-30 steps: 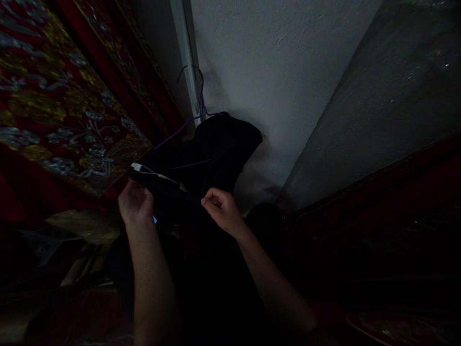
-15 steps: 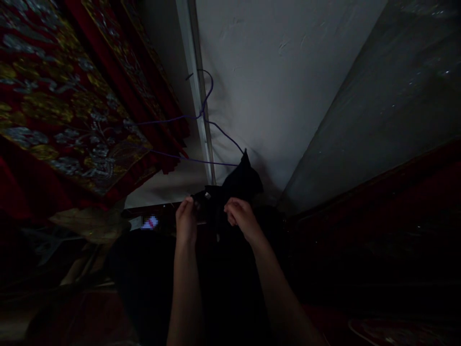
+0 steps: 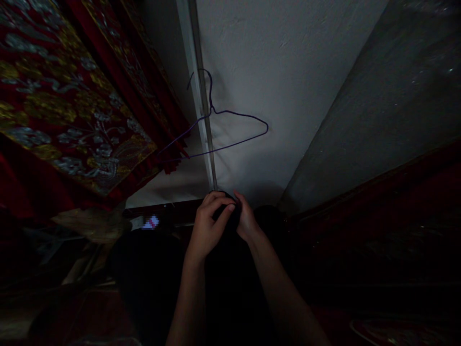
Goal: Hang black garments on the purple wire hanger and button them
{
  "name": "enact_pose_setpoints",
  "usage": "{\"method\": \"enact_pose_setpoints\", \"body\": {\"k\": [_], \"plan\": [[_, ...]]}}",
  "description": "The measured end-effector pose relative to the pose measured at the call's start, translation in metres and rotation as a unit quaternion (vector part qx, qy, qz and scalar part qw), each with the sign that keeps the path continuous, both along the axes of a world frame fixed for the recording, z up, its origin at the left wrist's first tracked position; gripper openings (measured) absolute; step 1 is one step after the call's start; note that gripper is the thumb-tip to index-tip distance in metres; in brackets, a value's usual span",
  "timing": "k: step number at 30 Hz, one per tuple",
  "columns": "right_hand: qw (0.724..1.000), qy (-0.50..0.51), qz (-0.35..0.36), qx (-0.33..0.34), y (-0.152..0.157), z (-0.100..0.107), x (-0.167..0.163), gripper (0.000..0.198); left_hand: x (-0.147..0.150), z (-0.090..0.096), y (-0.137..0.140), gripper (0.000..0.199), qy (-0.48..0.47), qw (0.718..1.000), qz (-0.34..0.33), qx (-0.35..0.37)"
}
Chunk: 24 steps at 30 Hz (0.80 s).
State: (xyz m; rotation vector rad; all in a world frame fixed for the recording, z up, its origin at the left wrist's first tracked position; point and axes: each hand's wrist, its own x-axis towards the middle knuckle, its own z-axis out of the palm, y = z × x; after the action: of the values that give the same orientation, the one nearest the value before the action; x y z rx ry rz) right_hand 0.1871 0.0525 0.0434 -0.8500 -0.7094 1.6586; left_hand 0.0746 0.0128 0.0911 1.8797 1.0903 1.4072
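Where the two forearms meet at centre, low before the wall (image 3: 259,81), one black cloth (image 3: 232,222), bunched, lies between the hands, above the dark-clad lap; its lower extent merges with the dark clothing and cannot be made out.

Left hand (image 3: 209,223): bent over the cloth from the left, back of the hand uppermost, thumb and forefinger pinching its upper part. Right hand (image 3: 248,218): against the cloth's right side, fingertips pointing up, just beside the left hand's fingertips; whether it grips cannot be told.

One wire hanger (image 3: 237,113), purple, above the hands and well apart from them: hook curved across a pale metal strip (image 3: 192,43), left end overlapping a hanging.

One embroidered hanging (image 3: 68,101), red, with gold and silver floral work and a fringe at the lower right; upper left.

One ledge (image 3: 176,207), dark red, low along the wall. Near its left end, one small item (image 3: 150,222), lilac and pink, blurred.

One grey panel (image 3: 382,105), right of the wall, glinting in places, with dark red cloth (image 3: 425,185) below its lower edge.
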Motion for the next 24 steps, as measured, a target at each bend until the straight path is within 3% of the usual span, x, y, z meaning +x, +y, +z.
{"method": "enact_pose_setpoints", "body": {"k": [3,5,7,10,13,15,17,20,24], "plan": [[0.994,-0.028,0.095,0.048,0.001,0.021,0.011,0.055,-0.013,0.01,0.013,0.022,0.084,0.996,0.018,0.011],[0.97,-0.094,0.199,0.105,0.003,0.039,0.023,0.05,-0.028,0.009,0.022,0.037,0.072,0.997,0.01,-0.035],[0.933,-0.172,0.256,0.185,0.01,0.059,0.035,0.037,-0.043,0.004,0.029,0.05,0.044,0.992,-0.041,-0.112],[0.86,-0.3,0.207,0.357,0.029,0.09,0.052,0.008,-0.062,-0.012,0.03,0.066,0.062,0.964,-0.127,-0.224],[0.792,-0.379,0.035,0.478,0.06,0.109,0.055,0.022,-0.077,-0.026,0.025,0.052,0.124,0.957,-0.104,-0.239],[0.785,-0.373,-0.096,0.486,0.085,0.108,0.048,0.035,-0.087,-0.03,0.022,0.042,0.14,0.968,-0.048,-0.201],[0.808,-0.362,-0.137,0.443,0.109,0.097,0.037,0.039,-0.096,-0.029,0.019,0.035,0.125,0.978,0.014,-0.166],[0.852,-0.399,-0.056,0.335,0.136,0.067,0.021,0.023,-0.107,-0.021,0.014,0.031,0.08,0.982,0.062,-0.161],[0.857,-0.438,-0.012,0.271,0.141,0.034,0.023,0.025,-0.117,-0.012,0.01,0.024,0.06,0.978,0.039,-0.196]]}}
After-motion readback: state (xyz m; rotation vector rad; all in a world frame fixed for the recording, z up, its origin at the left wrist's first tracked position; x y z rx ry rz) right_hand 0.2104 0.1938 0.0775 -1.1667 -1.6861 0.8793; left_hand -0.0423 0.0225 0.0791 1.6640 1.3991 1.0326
